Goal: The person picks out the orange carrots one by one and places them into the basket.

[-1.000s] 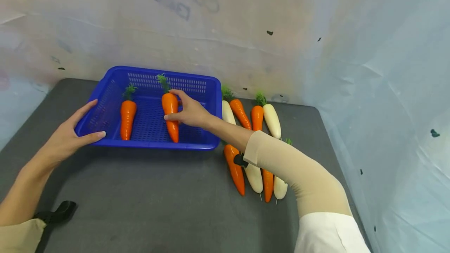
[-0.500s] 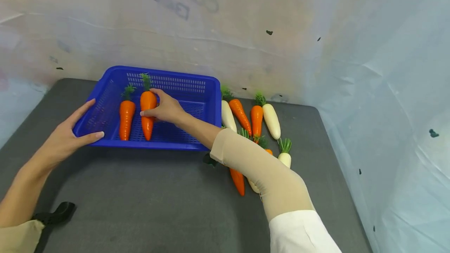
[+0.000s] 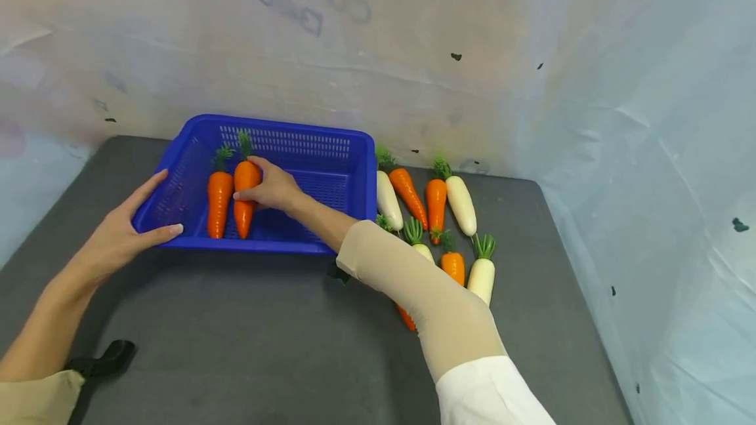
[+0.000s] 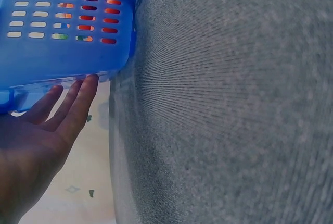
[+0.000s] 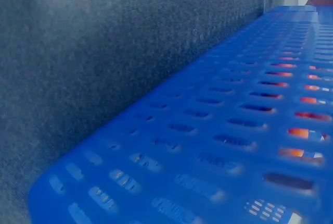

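A blue perforated basket (image 3: 307, 247) stands at the back left of the dark table. Its left front corner is held by my left hand (image 3: 117, 236), the thumb over the front rim and the fingers along the left side; the left wrist view shows those fingers (image 4: 83, 96) against the rim. Inside the basket, my right hand (image 3: 274, 186) pinches an orange carrot (image 3: 243, 182) with green leaves. Close to its left lies another carrot (image 3: 218, 205), nearly parallel. The right hand is hidden in its own wrist view, where the basket's slotted wall (image 5: 208, 125) fills much of the picture.
Right of the basket lie several more carrots (image 3: 436, 202) and white radishes (image 3: 461, 205), some partly hidden under my right sleeve (image 3: 413, 281). A pale sheet wall (image 3: 413, 97) rises behind the table (image 3: 248, 346) and another along its right side.
My right hand has carried the carrot leftward inside the basket, from its middle to beside the other carrot. The left hand has kept its place on the basket corner.
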The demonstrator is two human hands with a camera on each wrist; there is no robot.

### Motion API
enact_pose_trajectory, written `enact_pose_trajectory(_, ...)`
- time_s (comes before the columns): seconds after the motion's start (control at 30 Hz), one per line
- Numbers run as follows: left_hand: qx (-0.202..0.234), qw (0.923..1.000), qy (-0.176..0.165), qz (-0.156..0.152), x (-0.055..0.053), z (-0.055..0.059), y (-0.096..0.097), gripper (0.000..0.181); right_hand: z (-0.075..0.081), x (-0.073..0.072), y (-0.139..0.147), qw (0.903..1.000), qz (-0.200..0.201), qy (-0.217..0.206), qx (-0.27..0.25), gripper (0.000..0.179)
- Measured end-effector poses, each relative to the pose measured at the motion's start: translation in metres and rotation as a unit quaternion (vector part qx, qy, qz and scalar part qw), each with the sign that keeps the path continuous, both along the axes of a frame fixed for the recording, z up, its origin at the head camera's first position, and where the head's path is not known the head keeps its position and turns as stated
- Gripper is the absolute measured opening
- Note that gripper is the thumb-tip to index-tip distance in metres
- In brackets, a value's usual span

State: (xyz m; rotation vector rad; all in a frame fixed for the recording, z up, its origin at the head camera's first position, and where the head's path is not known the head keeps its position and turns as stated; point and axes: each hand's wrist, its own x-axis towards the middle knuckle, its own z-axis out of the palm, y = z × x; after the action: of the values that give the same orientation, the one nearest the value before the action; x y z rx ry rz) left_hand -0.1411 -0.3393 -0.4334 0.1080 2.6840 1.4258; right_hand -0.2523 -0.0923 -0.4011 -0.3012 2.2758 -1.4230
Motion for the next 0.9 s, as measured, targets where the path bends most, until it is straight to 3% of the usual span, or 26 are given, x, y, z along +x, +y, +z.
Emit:
enact_pose_trajectory(0.2,-0.003,1.0000,-0.002,0.001,0.000,-0.002,0.000,0.094,-0.008,0.002,0.000,0.9998,0.008,0.004,0.016,0.085)
enact_pose_trajectory(0.4,-0.005,1.0000,0.003,0.004,-0.001,-0.002,0.001,0.094,-0.013,0.002,0.000,0.9976,0.021,0.008,0.066,0.086)
enact_pose_trajectory(0.6,-0.001,1.0000,0.004,0.003,-0.001,-0.003,0.001,0.094,-0.016,0.003,-0.002,0.9906,0.034,0.044,0.125,0.086)
enact_pose_trajectory(0.8,-0.001,1.0000,0.007,0.001,-0.001,-0.004,0.000,0.094,-0.012,0.001,-0.002,0.9956,0.025,0.014,0.089,0.085)
enact_pose_trajectory(0.9,-0.001,1.0000,0.008,0.000,-0.001,-0.003,0.000,0.094,-0.008,-0.001,0.002,0.9958,0.035,0.019,0.082,0.082)
